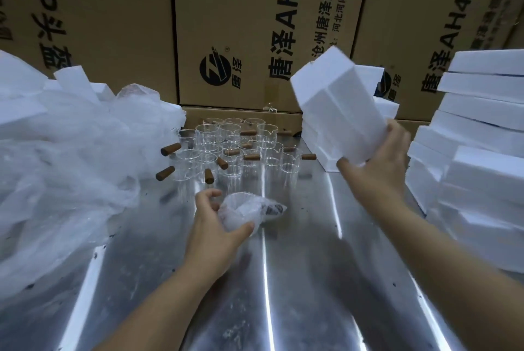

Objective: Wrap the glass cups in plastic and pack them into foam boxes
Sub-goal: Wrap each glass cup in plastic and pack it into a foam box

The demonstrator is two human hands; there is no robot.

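My left hand (214,224) grips a glass cup wrapped in clear plastic (248,210), lying on its side on the steel table (306,279). My right hand (380,160) holds a white foam box (337,106) up in the air, tilted, above the table's right part. Several bare glass cups with brown wooden handles (232,149) stand clustered behind the wrapped cup. A heap of clear plastic bags (73,163) lies at the left.
Stacks of white foam boxes (482,135) rise at the right edge, more foam boxes (320,140) sit behind the raised one, and foam pieces (19,86) top the plastic heap. Tall cardboard cartons (255,24) wall off the back.
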